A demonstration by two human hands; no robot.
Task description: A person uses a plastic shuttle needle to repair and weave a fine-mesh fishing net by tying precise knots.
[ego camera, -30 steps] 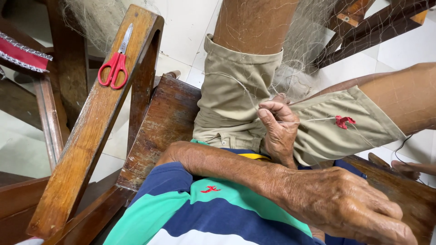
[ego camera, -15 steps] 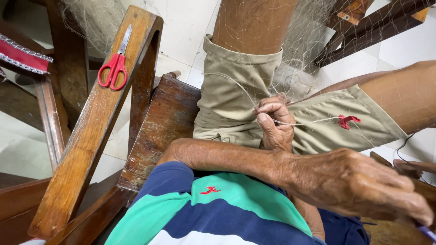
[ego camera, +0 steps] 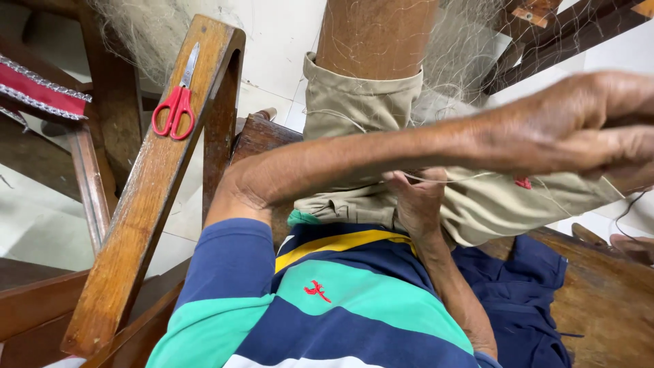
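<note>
The person's left hand (ego camera: 579, 126), raised across the view, is blurred and cut off by the right edge, so its fingertips and whatever they pinch cannot be told. The forearm hides part of the right hand (ego camera: 417, 197) on the khaki shorts. The thin pale thread (ego camera: 449, 180) is too fine to follow. The fine fishing net (ego camera: 146, 31) runs off the top edge.

— What sits on the slanted wooden armrest (ego camera: 146, 204)?
— A pair of red-handled scissors (ego camera: 175, 103), blades pointing up the slope.
— And off to the left?
— A red cushion with silver trim (ego camera: 42, 94) on a dark wooden chair frame (ego camera: 92, 184), above a pale tiled floor (ego camera: 27, 225).
— Anything on the right?
— A dark blue cloth (ego camera: 524, 293) lies on the worn wooden seat (ego camera: 606, 300).
</note>
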